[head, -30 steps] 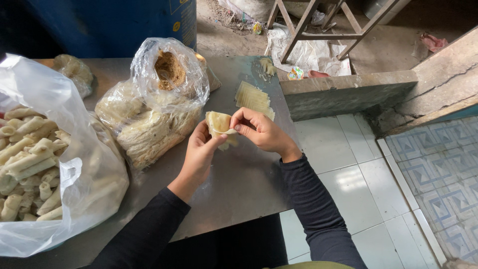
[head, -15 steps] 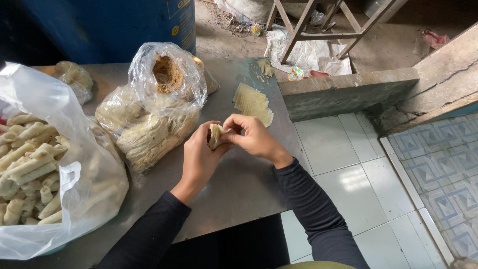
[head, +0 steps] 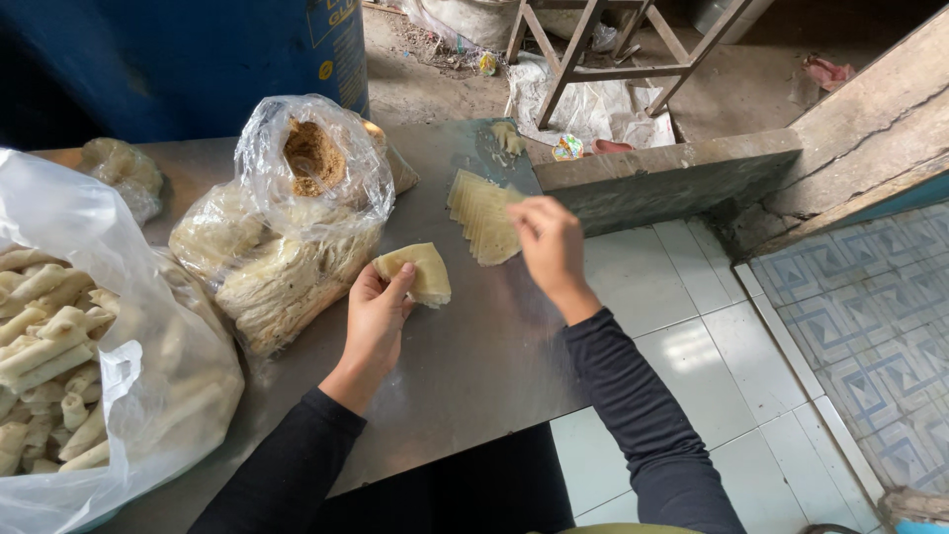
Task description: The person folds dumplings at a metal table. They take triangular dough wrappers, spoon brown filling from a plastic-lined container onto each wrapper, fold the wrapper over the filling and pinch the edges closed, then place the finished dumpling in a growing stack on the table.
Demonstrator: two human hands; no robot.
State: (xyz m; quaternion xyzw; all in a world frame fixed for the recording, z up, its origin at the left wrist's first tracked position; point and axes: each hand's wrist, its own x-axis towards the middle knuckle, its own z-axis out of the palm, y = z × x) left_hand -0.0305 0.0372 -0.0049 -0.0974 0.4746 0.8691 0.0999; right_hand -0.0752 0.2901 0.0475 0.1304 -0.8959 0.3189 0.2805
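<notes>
Cut off at the left edge: big plastic bag of rolls (head: 69, 336), its full width out of view. Blurred by motion: right hand (head: 550, 242), fingertips indistinct over the stack of wrappers (head: 481, 210), touching or just above impossible to tell. Partly covered by the left hand (head: 379, 318): folded wrapper (head: 419, 272), its filling hidden inside. Clouded by crinkled plastic: contents of the middle bag (head: 287, 247). Cropped at the top: blue drum (head: 198, 54). Too small to tell: colourful scrap (head: 567, 148) beyond the metal table (head: 465, 366).
</notes>
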